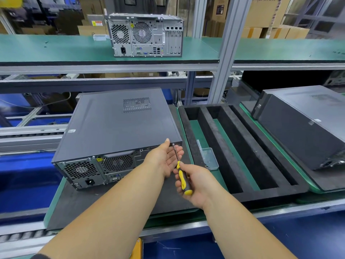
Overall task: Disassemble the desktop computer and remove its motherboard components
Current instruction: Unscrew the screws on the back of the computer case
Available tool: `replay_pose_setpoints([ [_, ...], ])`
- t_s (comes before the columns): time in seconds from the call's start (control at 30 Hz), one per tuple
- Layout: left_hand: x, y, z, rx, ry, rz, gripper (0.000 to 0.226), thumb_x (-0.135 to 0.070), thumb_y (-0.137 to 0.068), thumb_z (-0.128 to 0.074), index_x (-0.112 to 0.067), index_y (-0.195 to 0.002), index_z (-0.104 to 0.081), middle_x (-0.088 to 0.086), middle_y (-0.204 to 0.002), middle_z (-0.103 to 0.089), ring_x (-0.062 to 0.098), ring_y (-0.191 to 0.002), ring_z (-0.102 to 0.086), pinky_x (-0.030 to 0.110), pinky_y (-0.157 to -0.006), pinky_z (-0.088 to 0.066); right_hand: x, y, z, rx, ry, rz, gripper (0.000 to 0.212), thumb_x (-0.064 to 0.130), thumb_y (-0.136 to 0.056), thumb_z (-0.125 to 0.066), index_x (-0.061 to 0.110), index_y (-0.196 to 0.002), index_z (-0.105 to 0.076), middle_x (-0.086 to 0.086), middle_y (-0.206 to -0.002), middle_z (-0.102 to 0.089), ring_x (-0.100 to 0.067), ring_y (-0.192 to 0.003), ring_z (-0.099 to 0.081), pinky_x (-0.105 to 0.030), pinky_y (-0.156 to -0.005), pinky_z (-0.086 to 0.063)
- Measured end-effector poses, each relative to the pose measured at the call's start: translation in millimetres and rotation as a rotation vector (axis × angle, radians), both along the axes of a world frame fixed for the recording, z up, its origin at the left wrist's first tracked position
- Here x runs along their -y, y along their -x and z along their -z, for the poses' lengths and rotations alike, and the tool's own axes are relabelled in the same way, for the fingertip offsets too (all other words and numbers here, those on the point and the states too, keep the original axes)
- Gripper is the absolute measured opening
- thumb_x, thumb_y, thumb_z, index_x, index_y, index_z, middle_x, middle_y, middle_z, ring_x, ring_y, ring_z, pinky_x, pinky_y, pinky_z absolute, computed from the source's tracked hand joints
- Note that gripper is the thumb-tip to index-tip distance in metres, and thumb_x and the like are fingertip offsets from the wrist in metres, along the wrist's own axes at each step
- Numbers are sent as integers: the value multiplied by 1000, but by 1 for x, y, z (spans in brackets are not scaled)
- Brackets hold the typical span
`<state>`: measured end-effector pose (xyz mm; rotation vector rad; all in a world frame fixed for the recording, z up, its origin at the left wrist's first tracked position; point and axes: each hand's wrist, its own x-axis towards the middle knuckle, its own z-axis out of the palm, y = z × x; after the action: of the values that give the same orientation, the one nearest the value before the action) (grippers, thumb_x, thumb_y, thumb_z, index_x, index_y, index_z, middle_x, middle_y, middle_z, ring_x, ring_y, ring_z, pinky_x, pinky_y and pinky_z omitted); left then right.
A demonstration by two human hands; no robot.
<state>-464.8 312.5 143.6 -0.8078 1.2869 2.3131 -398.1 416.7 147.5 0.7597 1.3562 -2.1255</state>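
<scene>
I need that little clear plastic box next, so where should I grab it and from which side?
Pinch the clear plastic box across its long side walls, coming from above. It lies open-topped in the black foam tray, whose ridges block a sideways approach.

The computer (119, 126) fills the left of the table (56, 206), its flat lid bare on top. Both hands crowd its back right corner: the left hand (166, 157) lies open under the screwdriver (181, 174), and the right hand (196, 182) holds the handle. Just right of them a clear box (210, 158) sits in the foam tray (211, 131), whose long slots are open. A second computer (306, 128) blocks the far right. A shelf (112, 62) hangs over the back.
</scene>
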Motion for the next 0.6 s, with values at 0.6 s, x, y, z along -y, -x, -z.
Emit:
replay_pose_setpoints([
  [0.6, 0, 4, 2, -18, 16, 13, 28, -31, -94, -60, -4, -95, -66, 3, -70, -74, 11, -62, -71, 21, -53, -52, 2, 0, 6, -25, -20, 5, 17, 23, -89, -69, 5, -89, -68, -6, -67, -65, -14, -48, -58, -23, -44, -46],
])
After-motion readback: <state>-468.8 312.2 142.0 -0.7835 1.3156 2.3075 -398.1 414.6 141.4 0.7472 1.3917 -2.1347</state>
